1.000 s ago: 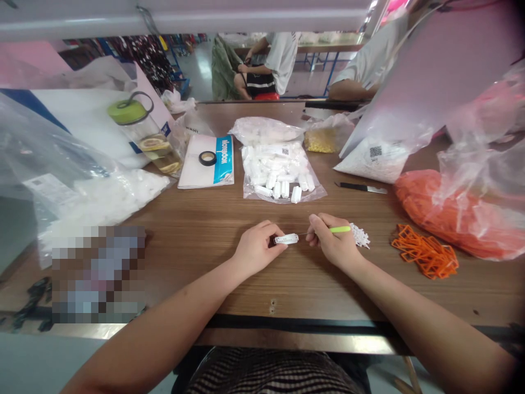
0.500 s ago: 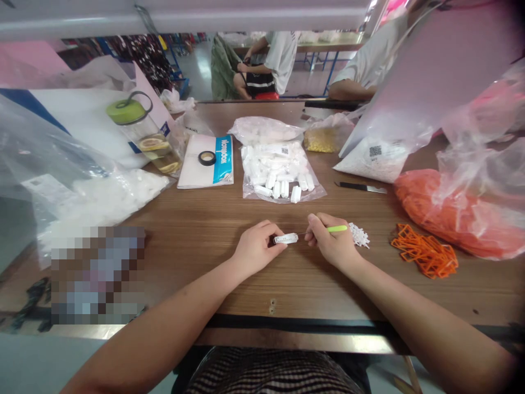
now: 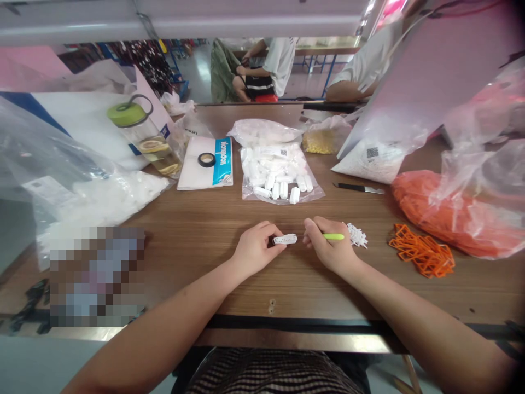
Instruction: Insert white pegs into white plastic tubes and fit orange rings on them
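Observation:
My left hand (image 3: 256, 247) pinches a small white plastic connector housing (image 3: 285, 239) with a row of tiny slots along its face. Facing it, my right hand (image 3: 330, 244) is closed around a thin pick tool with a lime-green handle (image 3: 333, 237). The tool's fine tip points left at the housing's right end; whether it touches cannot be made out. Just beyond the right hand lies a pile of tiny white pieces (image 3: 356, 235). Similar white housings (image 3: 283, 189) lie on and in a clear bag ahead of my hands.
Orange frame-shaped pieces (image 3: 422, 251) lie at right, before a bag of orange parts (image 3: 443, 219). A black-handled knife (image 3: 359, 188) rests behind. At left are a notebook (image 3: 194, 169) with a tape roll (image 3: 206, 160), a bottle (image 3: 158, 150) and a bag of white parts (image 3: 102, 200).
My right hand has shifted slightly, and the green handle is tilted a little differently, its outer end lower. The left hand holds the housing in nearly the same spot.

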`<state>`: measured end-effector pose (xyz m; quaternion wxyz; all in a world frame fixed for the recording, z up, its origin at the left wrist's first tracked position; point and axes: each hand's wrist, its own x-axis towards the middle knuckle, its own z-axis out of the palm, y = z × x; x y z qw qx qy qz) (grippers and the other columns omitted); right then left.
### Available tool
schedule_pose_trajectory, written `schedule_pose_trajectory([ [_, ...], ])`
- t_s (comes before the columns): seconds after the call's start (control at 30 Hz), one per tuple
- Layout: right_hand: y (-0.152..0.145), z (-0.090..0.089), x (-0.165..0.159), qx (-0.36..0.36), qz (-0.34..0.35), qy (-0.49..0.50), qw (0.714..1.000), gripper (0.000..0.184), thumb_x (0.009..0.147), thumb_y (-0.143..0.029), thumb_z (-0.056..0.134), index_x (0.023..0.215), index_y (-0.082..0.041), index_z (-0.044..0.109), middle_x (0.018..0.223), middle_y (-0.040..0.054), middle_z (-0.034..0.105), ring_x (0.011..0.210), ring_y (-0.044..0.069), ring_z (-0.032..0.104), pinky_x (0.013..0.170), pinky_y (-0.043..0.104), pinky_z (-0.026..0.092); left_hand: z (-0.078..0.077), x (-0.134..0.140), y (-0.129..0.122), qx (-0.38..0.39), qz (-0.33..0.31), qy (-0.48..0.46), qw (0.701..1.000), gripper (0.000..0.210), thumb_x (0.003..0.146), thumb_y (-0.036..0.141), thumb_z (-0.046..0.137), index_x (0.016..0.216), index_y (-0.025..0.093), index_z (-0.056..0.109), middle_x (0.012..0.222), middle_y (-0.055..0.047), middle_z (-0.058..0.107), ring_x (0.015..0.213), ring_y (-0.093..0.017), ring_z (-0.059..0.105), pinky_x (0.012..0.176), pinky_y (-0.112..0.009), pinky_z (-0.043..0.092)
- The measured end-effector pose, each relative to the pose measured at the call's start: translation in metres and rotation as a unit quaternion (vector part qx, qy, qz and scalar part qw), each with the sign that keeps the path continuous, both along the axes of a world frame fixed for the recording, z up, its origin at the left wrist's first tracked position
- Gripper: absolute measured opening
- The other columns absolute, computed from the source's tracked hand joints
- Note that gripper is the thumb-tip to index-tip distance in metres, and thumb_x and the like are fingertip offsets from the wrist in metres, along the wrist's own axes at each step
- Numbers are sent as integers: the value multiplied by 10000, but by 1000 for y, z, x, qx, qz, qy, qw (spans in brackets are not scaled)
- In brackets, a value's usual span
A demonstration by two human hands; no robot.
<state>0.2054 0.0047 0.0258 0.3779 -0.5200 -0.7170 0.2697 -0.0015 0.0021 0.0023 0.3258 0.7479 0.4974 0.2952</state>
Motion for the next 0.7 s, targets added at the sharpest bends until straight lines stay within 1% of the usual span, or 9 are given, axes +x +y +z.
schedule_pose_trajectory([
  [0.1, 0, 0, 2, -33, -13, 60, 998, 456, 974, -442, 478, 592, -204, 555, 581, 8, 639, 480, 121, 584, 518, 251, 469, 0, 0, 0, 0, -1, -1, 1000, 67, 797, 226, 697, 859, 221, 673, 786, 29, 555, 619, -108, 468, 599, -260, 361],
  [0.17, 1, 1, 2, -49, -12, 78, 996, 461, 966, -454, 492, 586, -203, 560, 573, 7, 638, 473, 121, 588, 503, 244, 475, 0, 0, -1, 0, 1, 0, 1000, 68, 796, 221, 697, 859, 222, 673, 782, 31, 553, 612, -105, 466, 596, -260, 359],
  [0.4, 3, -2, 2, -64, -14, 91, 994, 463, 959, -446, 508, 573, -194, 560, 560, 7, 627, 464, 112, 578, 492, 234, 471, 0, 0, -1, 6, 2, 2, 1000, 69, 793, 221, 704, 853, 218, 671, 776, 39, 550, 604, -97, 464, 595, -257, 361],
  [0.7, 2, -2, 0, -80, -22, 92, 992, 460, 956, -446, 504, 573, -195, 543, 559, -1, 618, 458, 107, 571, 483, 225, 467, 0, 0, -1, 4, 3, 3, 1000, 66, 793, 222, 702, 853, 217, 674, 776, 42, 547, 612, -96, 465, 594, -251, 355],
])
